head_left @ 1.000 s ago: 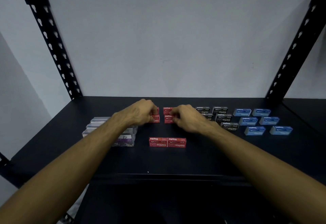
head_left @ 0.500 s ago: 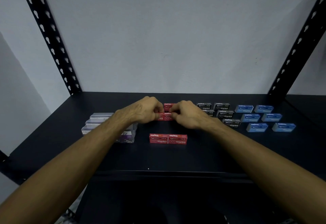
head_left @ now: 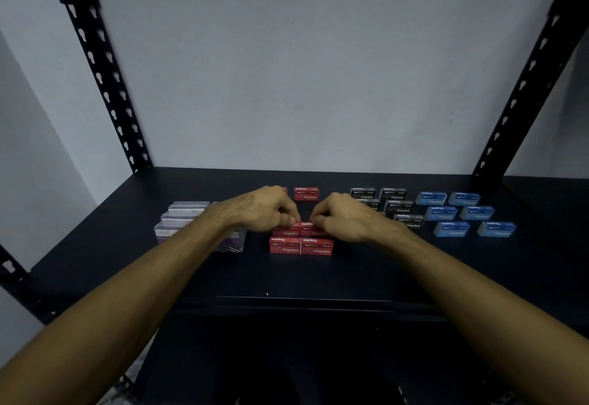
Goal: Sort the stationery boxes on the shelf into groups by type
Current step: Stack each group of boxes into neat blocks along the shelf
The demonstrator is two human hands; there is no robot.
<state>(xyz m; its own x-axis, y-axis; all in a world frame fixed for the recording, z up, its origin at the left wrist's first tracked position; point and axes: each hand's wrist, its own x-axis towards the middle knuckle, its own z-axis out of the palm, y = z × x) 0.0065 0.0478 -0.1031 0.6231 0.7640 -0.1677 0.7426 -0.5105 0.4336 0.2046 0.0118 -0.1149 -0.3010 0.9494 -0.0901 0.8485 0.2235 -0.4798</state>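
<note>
head view: left hand point(head_left: 261, 210) and right hand point(head_left: 347, 218), fingers curled, pinch red staple boxes point(head_left: 298, 229).

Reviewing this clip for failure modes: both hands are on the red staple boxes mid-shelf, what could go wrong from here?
1. The left hand and right hand pinch a pair of red boxes right behind the front red pair; setting them down could nudge that pair toward the shelf edge.
2. The right wrist lies close to the black boxes; pulling back could knock them.
3. One red box stays apart at the back and may get missed.
</note>
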